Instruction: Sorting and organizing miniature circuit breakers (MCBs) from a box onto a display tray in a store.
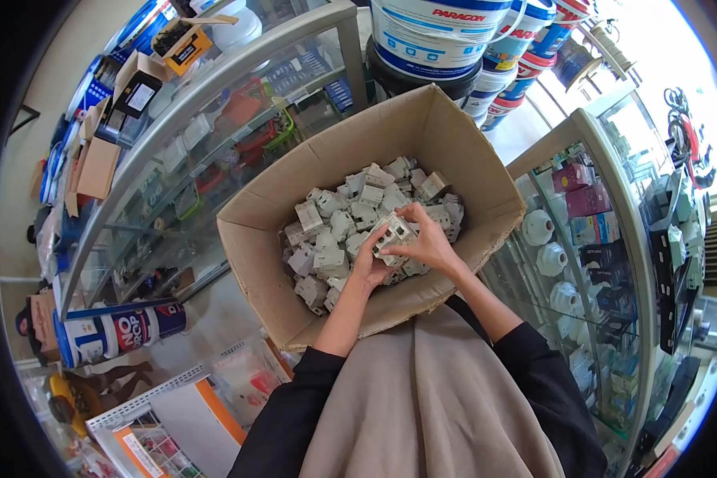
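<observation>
A large open cardboard box stands right in front of me. Inside it lies a jumbled heap of whitish plastic circuit breakers. Over the heap, my left hand and my right hand hold one circuit breaker between them. Its face with dark square openings is turned up. My left fingers grip its left side, while my right thumb and fingers press on its right side and far end. Parts of the breaker are hidden behind the fingers.
A glass display case with shelves of goods runs along the left. Another glass case stands at the right. Stacked paint buckets rise beyond the box. A wire rack is at the lower left, below a bucket.
</observation>
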A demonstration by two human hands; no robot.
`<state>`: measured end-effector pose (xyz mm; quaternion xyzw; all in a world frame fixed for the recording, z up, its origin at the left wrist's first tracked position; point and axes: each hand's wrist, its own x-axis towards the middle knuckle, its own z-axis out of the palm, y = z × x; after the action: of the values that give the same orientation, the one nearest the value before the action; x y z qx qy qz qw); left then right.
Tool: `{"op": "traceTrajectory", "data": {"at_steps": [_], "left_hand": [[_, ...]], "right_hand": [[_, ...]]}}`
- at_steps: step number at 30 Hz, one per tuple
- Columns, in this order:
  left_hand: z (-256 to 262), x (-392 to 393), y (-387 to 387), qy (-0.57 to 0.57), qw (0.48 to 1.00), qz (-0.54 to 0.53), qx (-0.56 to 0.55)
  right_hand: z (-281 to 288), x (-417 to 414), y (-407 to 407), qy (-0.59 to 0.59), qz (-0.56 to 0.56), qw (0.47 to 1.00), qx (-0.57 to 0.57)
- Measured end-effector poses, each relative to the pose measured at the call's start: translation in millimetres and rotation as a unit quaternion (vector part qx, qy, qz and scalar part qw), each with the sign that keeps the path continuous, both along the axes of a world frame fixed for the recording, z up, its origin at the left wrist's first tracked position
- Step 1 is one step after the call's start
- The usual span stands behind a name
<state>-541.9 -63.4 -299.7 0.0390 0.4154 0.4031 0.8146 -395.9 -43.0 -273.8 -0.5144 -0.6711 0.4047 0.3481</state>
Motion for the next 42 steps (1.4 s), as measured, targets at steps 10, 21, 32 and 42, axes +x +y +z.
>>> {"op": "traceTrajectory", "data": {"at_steps": [10, 21, 32, 42], "left_hand": [[-23.8, -0.3, 2.7, -0.036, 0.998, -0.023, 0.048], [-20.3, 6.1, -0.1, 0.031, 0.994, 0.043, 0.093], [-31.0, 10.9, -3.7, 0.087, 0.986, 0.078, 0.121], [-42.6, 9.8, -1.4, 0.065, 0.992, 0.066, 0.084]], "right_hand": [[-15.6, 4.3, -7.1, 0.171, -0.057, 0.974, -0.140], [-28.4, 7.0, -7.3, 0.220, -0.028, 0.964, -0.150], [-4.5, 0.8, -19.5, 0.009, -0.034, 0.999, -0.025], [-9.9, 2.2, -12.2, 0.002, -0.033, 0.999, -0.006]]}}
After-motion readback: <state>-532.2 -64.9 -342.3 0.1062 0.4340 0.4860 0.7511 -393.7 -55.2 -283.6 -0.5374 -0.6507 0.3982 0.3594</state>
